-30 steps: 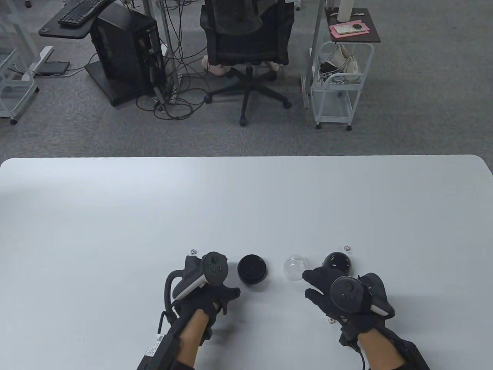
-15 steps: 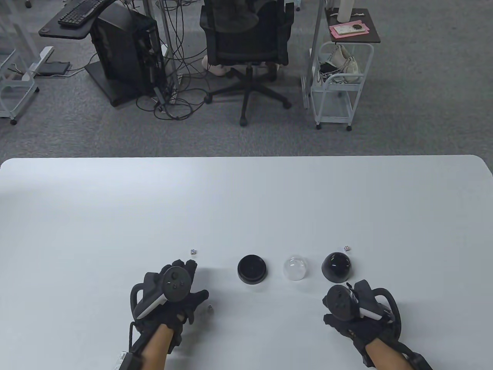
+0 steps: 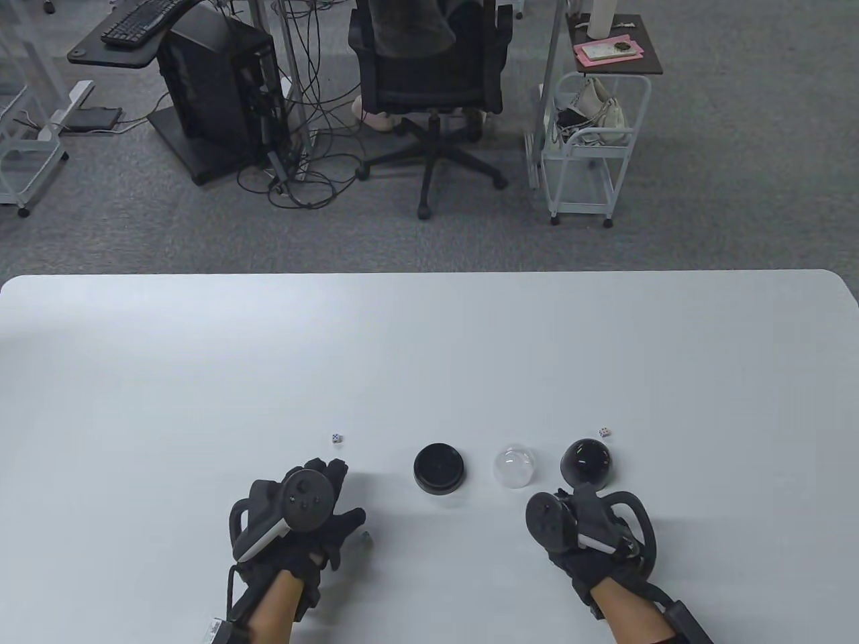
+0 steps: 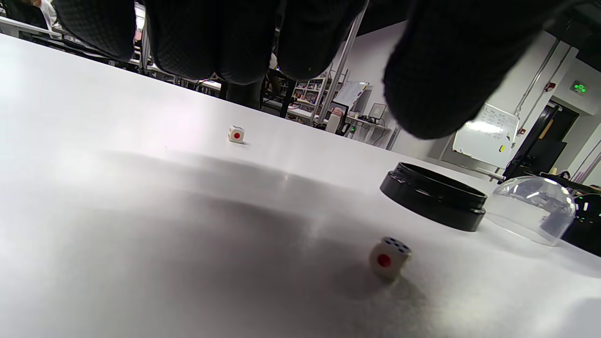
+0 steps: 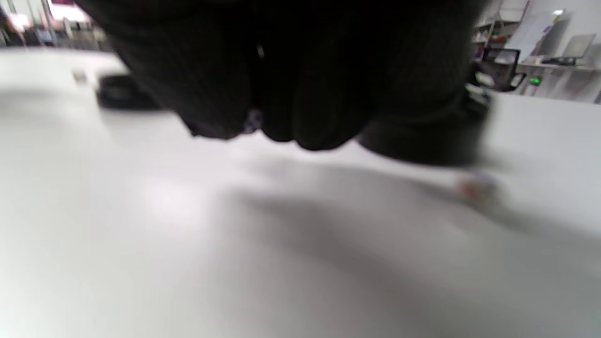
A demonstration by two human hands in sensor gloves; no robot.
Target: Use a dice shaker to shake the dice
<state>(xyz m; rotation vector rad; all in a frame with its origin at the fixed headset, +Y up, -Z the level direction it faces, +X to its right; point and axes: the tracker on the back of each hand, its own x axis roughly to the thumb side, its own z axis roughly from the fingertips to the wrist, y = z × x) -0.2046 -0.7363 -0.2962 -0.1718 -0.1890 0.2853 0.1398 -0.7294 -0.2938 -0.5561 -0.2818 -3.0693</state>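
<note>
The black shaker base [image 3: 439,468], the clear dome [image 3: 515,467] and the black dome cover [image 3: 587,463] stand in a row near the table's front. My left hand [image 3: 341,498] rests spread and empty left of the base. One die [image 3: 366,537] lies by its thumb and shows in the left wrist view [image 4: 389,257]. Another die [image 3: 336,439] lies beyond its fingers. My right hand [image 3: 564,530] is rolled on its side just in front of the black dome cover. Its fingers [image 5: 281,108] are bunched together, and I cannot tell whether they hold anything. A blurred die [image 5: 474,185] lies near them.
A further die [image 3: 604,431] lies behind the black dome cover. The white table [image 3: 429,349] stretches far beyond the objects. An office chair [image 3: 429,87] and a cart [image 3: 590,147] stand on the floor past its far edge.
My left hand pulled back left from the base, uncovering the die by its thumb. My right hand drew back from the clear dome, curled its fingers, then rolled onto its side and shifted left.
</note>
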